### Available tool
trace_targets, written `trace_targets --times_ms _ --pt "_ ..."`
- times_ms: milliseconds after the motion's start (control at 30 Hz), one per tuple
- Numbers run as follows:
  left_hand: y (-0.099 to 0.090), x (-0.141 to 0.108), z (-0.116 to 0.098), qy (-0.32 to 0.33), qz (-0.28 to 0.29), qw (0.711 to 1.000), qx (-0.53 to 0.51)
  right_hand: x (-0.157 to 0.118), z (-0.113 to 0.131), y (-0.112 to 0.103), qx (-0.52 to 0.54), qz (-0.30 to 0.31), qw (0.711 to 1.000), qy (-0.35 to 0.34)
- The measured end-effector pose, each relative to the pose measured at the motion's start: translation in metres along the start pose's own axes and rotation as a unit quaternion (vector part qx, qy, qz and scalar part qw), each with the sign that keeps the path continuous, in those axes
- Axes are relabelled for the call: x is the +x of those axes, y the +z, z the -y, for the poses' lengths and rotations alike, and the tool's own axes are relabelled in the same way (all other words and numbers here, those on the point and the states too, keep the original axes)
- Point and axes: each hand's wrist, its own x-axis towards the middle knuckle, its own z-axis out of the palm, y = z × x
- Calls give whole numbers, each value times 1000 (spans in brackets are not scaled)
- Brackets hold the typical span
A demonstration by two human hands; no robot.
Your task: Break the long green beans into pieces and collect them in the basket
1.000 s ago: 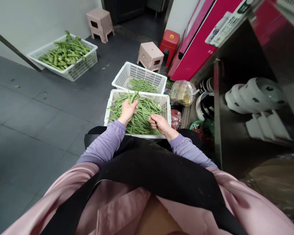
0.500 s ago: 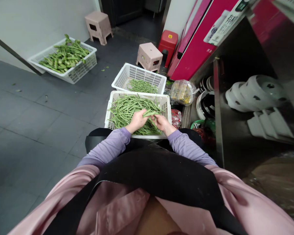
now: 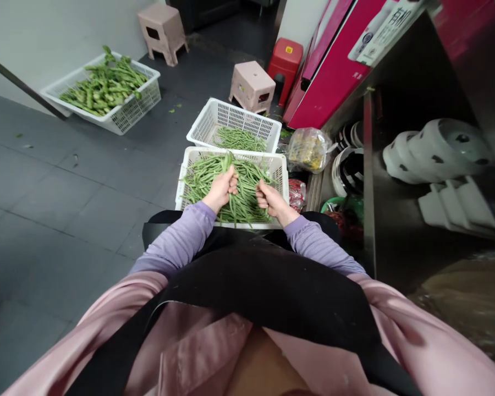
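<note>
A white plastic basket (image 3: pixel 285 187) sits right in front of my knees, heaped with long green beans (image 3: pixel 206 173). Above the heap, my left hand (image 3: pixel 221 187) is closed around a small bunch of green beans (image 3: pixel 227 160), whose ends poke up past the thumb. My right hand (image 3: pixel 271 199) is over the basket's right part with its fingers curled in a pinch; whatever lies between the fingertips is too small to make out. The two hands are apart. Touching the far side of this basket is a second white basket (image 3: pixel 198 129) with a smaller pile of green beans (image 3: pixel 241 139).
At the left wall stands a white basket (image 3: pixel 126 118) of thicker green stalks (image 3: pixel 103 91). Pink stools (image 3: pixel 253 82) and a red stool (image 3: pixel 285 66) are beyond. A plastic bag (image 3: pixel 309 149) lies to the right, beside a metal shelf (image 3: pixel 369 181) with white dishes (image 3: pixel 441 148).
My hands, which were together on a bunch of beans, have moved apart. The left now holds the bunch more upright, and the right has drawn away from it.
</note>
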Motion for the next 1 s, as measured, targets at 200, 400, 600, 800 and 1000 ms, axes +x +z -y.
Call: trace_targets --times_ms 200,400,600,800,1000 --pt "-9 18 -10 5 -82 994 -77 -7 -25 -3 -77 68 991 91" --pt "-19 23 -15 102 -136 983 -75 -15 -30 -17 -39 93 989 111" --pt "-20 26 -14 144 -158 975 -53 -17 -33 -19 -35 51 994 85" --pt "-16 20 -14 155 -134 978 -42 -13 -36 -17 -27 22 995 90" --pt "-16 17 -17 148 -125 980 -53 -12 -44 -14 -90 -77 993 24"
